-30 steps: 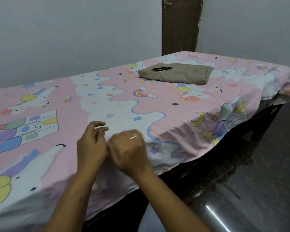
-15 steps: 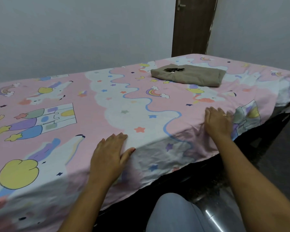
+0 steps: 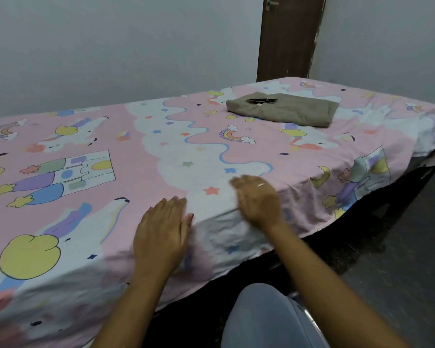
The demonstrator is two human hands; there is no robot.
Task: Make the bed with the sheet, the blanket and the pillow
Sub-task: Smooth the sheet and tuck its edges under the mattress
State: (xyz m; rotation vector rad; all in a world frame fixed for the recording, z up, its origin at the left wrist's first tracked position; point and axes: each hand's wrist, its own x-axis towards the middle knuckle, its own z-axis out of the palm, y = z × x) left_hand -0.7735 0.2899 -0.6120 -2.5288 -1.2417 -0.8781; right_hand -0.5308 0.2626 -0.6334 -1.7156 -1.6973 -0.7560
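Bed (image 3: 357, 229): dark frame, set along the wall. Sheet (image 3: 161, 151): pink cartoon print, spread over the whole top, near edge hanging loose and creased. Blanket (image 3: 294, 113): khaki, folded, lying on the sheet toward the far end; pillow not in view. Left hand (image 3: 161, 234): fingers straight, palm flat on the sheet's near edge. Right hand (image 3: 259, 199): blurred, fingers extended, gripping nothing. Small dark item (image 3: 260, 100): on the blanket. Risk: a hard sideways sweep could drag the untucked sheet askew or bunch it

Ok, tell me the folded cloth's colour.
The folded cloth is plain khaki-brown, clearest in the head view.
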